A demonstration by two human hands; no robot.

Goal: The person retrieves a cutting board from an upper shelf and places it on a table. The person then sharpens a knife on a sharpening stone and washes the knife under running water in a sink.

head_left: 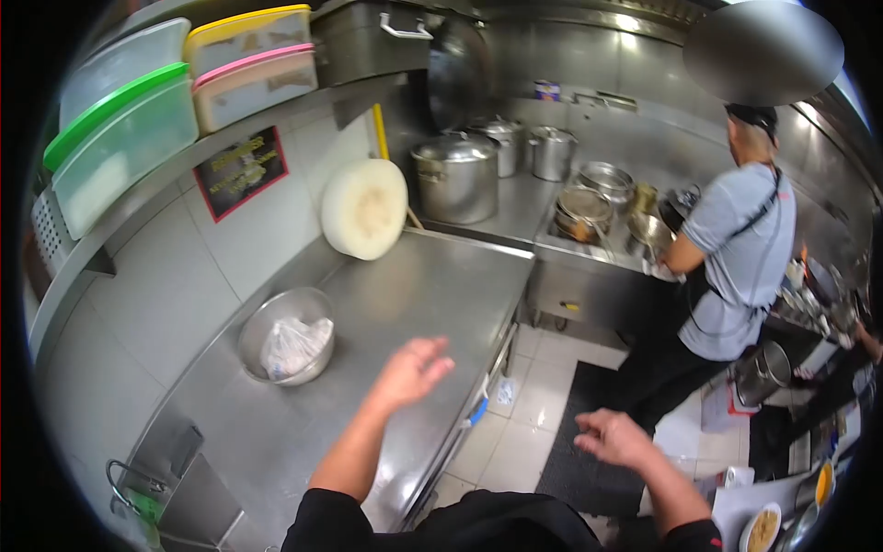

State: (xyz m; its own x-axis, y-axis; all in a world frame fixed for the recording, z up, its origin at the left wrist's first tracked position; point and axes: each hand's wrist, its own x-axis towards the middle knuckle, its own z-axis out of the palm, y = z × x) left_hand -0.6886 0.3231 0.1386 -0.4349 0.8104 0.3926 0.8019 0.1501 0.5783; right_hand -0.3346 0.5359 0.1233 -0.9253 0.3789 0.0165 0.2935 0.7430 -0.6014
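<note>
Steel bowl [259,317]: set left on the tabletop [368,308], apparently so the plastic bag [294,348] is contained.
Left hand [416,373]: loosely open, nothing held, nearest the bowl.
Right hand [618,439]: half curled, empty.
White block [365,210]: leaned far, probably to save space.

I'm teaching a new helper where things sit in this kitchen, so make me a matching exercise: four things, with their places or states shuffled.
Things
1. Clear plastic container with green lid
2. Thick, round off-white slab
3. Round silvery metal bowl
4. Black rectangular sign with red border

Places or states
A. Holding a whitish plastic bag
B. On the tiled wall
C. On the raised shelf
D. Standing on edge at the metal counter's far end

Pairs: 1-C, 2-D, 3-A, 4-B
</note>
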